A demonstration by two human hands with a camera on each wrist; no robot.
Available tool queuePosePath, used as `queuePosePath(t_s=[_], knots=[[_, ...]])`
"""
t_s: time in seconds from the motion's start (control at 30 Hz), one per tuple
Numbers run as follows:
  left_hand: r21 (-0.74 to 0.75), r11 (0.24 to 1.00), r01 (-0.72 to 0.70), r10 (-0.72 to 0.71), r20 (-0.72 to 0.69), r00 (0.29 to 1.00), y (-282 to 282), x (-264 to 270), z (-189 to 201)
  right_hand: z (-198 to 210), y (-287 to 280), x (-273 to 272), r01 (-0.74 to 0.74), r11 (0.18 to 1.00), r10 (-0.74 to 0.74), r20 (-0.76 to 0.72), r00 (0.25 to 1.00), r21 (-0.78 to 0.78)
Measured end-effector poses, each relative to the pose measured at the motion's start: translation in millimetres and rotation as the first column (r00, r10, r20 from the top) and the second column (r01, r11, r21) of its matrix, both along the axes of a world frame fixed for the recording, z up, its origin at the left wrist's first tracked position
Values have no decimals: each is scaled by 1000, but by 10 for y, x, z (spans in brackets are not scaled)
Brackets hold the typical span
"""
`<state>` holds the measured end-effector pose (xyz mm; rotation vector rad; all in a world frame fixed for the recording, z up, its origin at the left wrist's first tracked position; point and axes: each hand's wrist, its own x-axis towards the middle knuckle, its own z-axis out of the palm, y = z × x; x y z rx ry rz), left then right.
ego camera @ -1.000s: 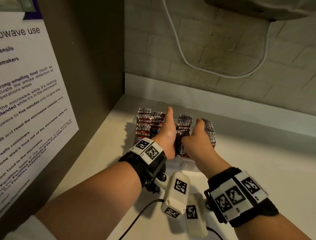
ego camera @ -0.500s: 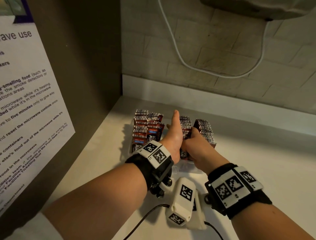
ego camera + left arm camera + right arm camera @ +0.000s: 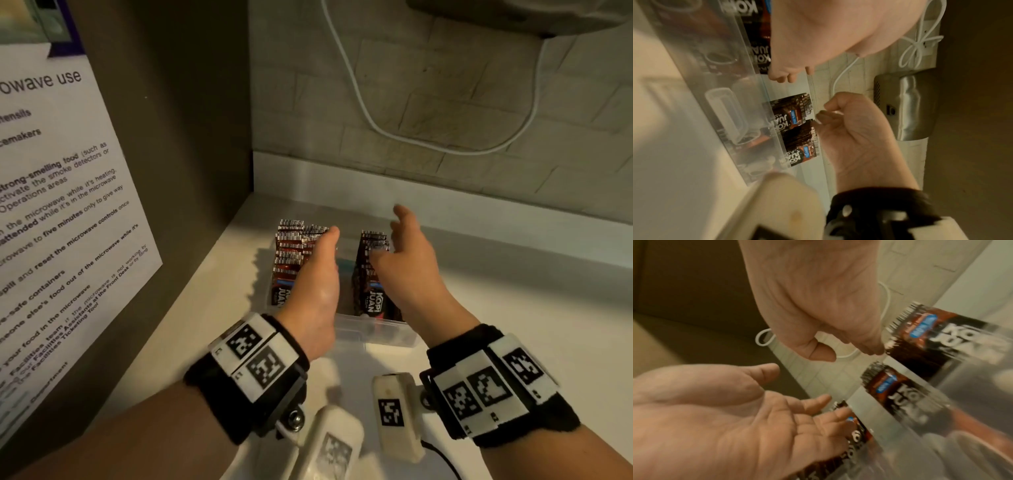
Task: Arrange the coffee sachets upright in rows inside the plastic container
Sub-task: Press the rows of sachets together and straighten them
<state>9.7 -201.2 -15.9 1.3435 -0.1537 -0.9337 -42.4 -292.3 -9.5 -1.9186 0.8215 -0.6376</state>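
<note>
A clear plastic container (image 3: 376,334) sits on the white counter with brown-and-black coffee sachets standing upright in it. Two packed rows (image 3: 291,253) fill its left side and another row (image 3: 371,270) stands right of centre, with a gap between them. My left hand (image 3: 322,267) stands edge-on against the left rows, thumb up; its bent fingertips touch the sachet tops and hold nothing. My right hand (image 3: 407,246) hovers over the right row (image 3: 795,123) with loose fingers and an empty palm (image 3: 735,418).
A dark side panel with a printed microwave notice (image 3: 51,205) stands close on the left. The tiled back wall carries a hanging white cable (image 3: 376,130) and a metal appliance (image 3: 906,105). The counter (image 3: 513,308) extends to the right.
The hands were pressed together around the middle sachets. They have now separated: the right hand has let go, lifted and spread its fingers, and a gap shows between the rows.
</note>
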Motion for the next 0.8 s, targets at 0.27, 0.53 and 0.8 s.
queuePosePath(t_s=[0.27,0.53,0.8], knots=[[-80,981,-178,160,-192,968,114,47,-86,-39,234,482,-177,984,170,-173,970,-26],[-147,957,-250,205,-269,941,2,163,-100,-349,264,590,-104,981,137,-201,970,165],[-74,973,-217,182,-325,928,-169,314,-230,-452,230,530,-128,967,167,-170,971,221]])
